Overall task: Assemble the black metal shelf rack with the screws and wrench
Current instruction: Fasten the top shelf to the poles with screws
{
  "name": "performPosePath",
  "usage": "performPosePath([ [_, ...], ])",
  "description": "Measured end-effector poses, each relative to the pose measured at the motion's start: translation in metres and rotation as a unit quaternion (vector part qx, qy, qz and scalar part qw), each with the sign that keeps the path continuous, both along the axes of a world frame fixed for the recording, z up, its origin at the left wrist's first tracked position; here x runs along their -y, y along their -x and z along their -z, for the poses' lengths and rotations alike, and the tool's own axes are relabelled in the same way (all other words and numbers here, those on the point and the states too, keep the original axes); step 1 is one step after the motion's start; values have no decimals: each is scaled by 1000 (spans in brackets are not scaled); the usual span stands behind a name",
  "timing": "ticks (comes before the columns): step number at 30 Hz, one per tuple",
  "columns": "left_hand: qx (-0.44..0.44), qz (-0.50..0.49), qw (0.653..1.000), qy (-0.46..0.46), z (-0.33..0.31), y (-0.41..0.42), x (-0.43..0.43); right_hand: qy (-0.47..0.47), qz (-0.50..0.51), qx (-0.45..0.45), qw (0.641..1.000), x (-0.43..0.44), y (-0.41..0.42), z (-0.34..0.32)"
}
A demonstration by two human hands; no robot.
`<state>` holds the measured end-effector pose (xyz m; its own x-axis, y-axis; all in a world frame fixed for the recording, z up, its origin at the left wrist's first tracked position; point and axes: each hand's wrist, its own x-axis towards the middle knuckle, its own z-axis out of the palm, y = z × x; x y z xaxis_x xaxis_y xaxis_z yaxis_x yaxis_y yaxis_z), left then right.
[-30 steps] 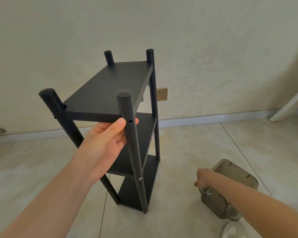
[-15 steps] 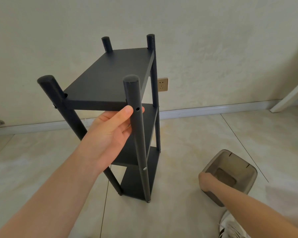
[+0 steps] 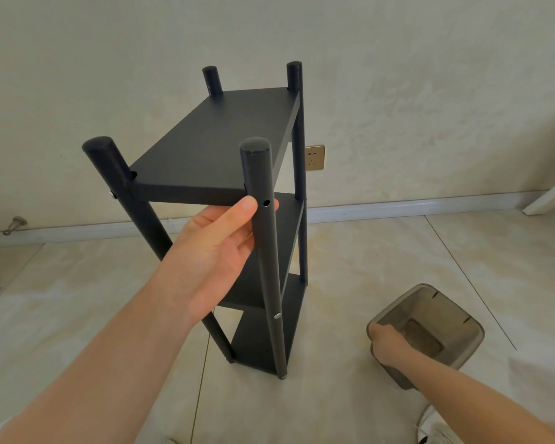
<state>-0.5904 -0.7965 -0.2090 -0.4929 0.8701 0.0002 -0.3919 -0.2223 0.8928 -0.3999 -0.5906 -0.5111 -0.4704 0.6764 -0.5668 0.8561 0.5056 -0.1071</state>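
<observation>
So the black rack (image 3: pixel 218 145) stands upright on the tile floor (image 3: pixel 350 251). The left hand (image 3: pixel 218 248) wraps its front post (image 3: pixel 268 267) right under the top shelf edge, thumb beside an open screw hole (image 3: pixel 266 203). The right hand (image 3: pixel 386 344) dips over the near rim of a grey bin (image 3: pixel 462 318), fingers hidden, so can't tell if it's holding anything. Bare tile between rack and bin.

One black shelf rack (image 3: pixel 212 145) is here, counted as four round posts (image 3: pixel 263 251), three shelves (image 3: pixel 260 341), two silver screw heads (image 3: pixel 277 315) on two different posts, and one empty screw hole (image 3: pixel 266 203). Two hands are in view, one left hand (image 3: pixel 212 251) and one right hand (image 3: pixel 386 344). Around them are one grey plastic bin (image 3: pixel 468 350), one wall socket (image 3: pixel 314 158), one door stop (image 3: pixel 15 224), one skirting board (image 3: pixel 398 208) and one white shoe (image 3: pixel 430 424)
</observation>
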Motion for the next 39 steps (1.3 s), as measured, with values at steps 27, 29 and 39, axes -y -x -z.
performPosePath([
  [27, -10, 17, 1000, -11, 0, 4, 2, 135, -354, -26, 925, 116, 42, 12],
  [29, -11, 15, 1000, -12, 1, 3, 2, 135, -361, -27, 922, 117, 41, 15],
  [39, -1, -3, 1000, 0, 0, -1, 2, 99, -228, -79, 965, 59, 51, 26],
])
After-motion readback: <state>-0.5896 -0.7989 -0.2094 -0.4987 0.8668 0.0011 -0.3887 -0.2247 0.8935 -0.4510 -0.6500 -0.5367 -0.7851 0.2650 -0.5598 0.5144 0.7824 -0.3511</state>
